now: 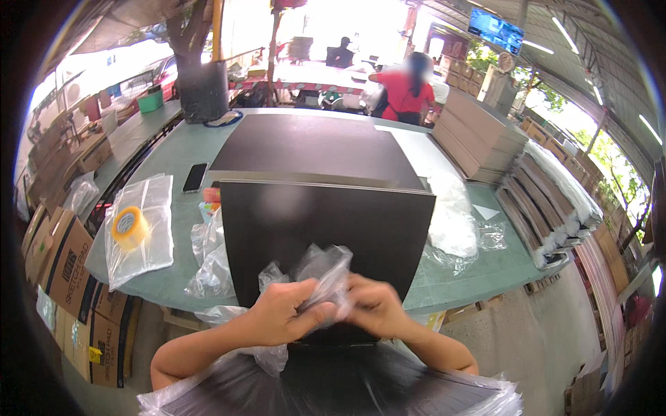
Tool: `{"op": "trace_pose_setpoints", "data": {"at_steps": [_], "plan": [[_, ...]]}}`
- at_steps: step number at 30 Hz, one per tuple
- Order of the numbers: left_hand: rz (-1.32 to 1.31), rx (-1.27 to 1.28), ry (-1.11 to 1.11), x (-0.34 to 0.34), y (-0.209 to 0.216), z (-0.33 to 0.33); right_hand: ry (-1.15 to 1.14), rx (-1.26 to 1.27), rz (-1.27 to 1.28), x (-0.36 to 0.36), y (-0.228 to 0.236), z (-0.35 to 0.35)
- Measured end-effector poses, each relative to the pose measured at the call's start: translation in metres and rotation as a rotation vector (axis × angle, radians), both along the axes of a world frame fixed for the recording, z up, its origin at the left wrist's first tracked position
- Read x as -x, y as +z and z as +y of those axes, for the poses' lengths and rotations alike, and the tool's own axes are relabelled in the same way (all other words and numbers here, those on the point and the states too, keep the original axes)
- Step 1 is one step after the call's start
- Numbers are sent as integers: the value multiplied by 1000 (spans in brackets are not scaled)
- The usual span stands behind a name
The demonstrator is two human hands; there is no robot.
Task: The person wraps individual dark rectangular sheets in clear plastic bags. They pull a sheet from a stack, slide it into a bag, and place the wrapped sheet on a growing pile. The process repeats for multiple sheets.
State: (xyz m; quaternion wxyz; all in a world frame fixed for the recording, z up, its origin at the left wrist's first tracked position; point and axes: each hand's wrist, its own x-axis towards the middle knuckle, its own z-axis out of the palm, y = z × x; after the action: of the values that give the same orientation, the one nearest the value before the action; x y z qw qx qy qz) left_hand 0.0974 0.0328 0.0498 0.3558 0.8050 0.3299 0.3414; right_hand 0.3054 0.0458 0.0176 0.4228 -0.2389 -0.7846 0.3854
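Between my two hands, in front of my body, is a bunched piece of clear plastic film [333, 274]. My left hand [284, 312] is closed round it with the thumb on top. From the other side my right hand [374, 305] pinches the same film, its fingers slightly blurred. Just beyond them a large black board [326, 222] stands upright at the table's near edge. Below my forearms, closest to me, lies a dark panel under clear plastic [326, 381]. Loose film [270, 357] trails down from beside my left wrist.
On the green table [156, 152] are black boards [312, 142], a phone [195, 177], a tape roll [130, 227] on plastic bags [149, 253], and crumpled plastic [451, 215]. Grey boards [479, 135] and wrapped boards [544, 201] stand right, cartons [66, 260] left. A person in red [408, 93] is beyond.
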Motion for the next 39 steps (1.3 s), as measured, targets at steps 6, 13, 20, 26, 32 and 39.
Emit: {"op": "trace_pose_setpoints", "data": {"at_steps": [6, 13, 20, 26, 32, 39], "plan": [[-459, 348, -74, 5, -3, 25, 98, 432, -105, -15, -17, 3], [20, 634, -500, 35, -25, 30, 595, 685, 290, -32, 43, -15], [37, 281, -908, 28, 23, 6, 532, 405, -1176, -20, 7, -11], [963, -74, -85, 36, -40, 4, -333, -320, -1749, -51, -2, -6], [843, 100, -883, 14, -21, -29, -631, -332, -1943, -75, 4, 21], [1285, -363, -207, 27, -28, -6, -647, -497, -1439, -59, 18, -11]]}}
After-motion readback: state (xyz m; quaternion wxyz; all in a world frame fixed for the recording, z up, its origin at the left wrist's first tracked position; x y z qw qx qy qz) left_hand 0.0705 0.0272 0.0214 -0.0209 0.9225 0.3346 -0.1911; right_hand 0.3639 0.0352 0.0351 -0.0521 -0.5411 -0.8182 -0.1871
